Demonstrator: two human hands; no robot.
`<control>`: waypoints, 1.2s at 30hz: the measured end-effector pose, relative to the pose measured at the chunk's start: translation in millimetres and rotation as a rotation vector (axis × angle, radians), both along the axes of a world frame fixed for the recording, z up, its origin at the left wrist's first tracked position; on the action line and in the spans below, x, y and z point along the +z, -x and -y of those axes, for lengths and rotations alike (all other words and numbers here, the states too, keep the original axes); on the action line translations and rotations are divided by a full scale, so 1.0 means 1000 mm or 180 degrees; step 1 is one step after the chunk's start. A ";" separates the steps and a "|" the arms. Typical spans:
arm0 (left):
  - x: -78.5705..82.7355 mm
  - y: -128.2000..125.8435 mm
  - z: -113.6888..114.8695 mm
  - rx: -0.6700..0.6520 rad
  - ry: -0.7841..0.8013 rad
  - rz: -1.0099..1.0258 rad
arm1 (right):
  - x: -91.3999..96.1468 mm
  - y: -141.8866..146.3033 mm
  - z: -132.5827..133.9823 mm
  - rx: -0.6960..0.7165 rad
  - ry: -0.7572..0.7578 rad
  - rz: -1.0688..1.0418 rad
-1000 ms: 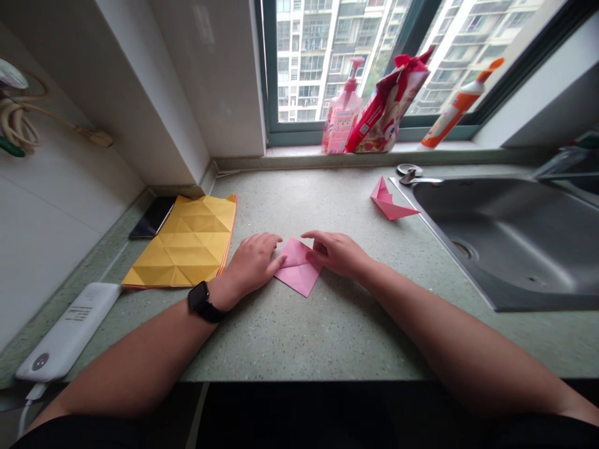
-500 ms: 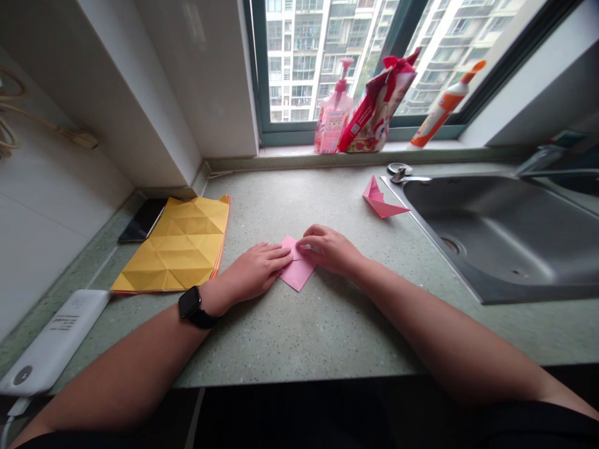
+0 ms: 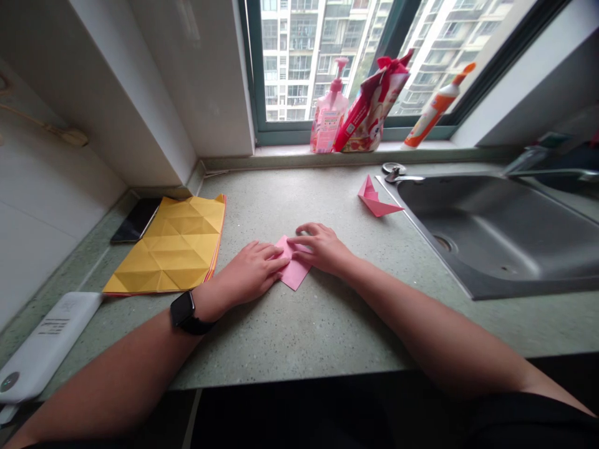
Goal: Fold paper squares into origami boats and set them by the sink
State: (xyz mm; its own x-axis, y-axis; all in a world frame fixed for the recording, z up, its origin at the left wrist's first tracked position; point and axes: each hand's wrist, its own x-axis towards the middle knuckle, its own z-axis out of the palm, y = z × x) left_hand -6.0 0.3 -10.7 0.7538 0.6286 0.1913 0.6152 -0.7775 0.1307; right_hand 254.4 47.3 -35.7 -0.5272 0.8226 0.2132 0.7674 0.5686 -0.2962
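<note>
The pink paper (image 3: 294,275) lies flat on the table (image 3: 327,330), right in front of us and partly folded, with one corner pointing toward us. Our left hand (image 3: 253,271) rests on its left edge with the fingers stretched out, pressing down and clasping nothing. Our right hand (image 3: 322,248) covers the far right part. Its fingers are bent, the forefinger is laid across the fold, and as far as we can see this grip is released too.

We judge this to be a creasing step. It goes best if the left hand pins the sheet, the edges are matched first, and one fingertip then runs firmly along the fold.

Well apart to the left lies a stack of creased yellow paper (image 3: 173,249), with a dark phone (image 3: 135,219) at its far corner. A folded pink piece (image 3: 374,201) sits just beside the sink (image 3: 491,274).
</note>
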 end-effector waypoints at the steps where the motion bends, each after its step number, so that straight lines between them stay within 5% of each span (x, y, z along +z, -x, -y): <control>1: 0.000 -0.001 0.001 0.0025 0.0003 -0.0030 | 0.000 0.002 0.001 -0.0041 0.0017 0.0018; 20: 0.029 0.024 -0.002 0.0599 0.0331 -0.0343 | -0.002 0.006 -0.001 -0.0172 0.0280 0.0032; 27: 0.035 0.040 -0.017 0.0487 0.0001 0.0070 | -0.002 0.006 -0.001 -0.0140 0.0243 0.0003; 36: 0.009 0.014 -0.011 -0.0389 0.0120 0.0368 | -0.004 0.006 -0.001 -0.0173 0.0262 -0.0011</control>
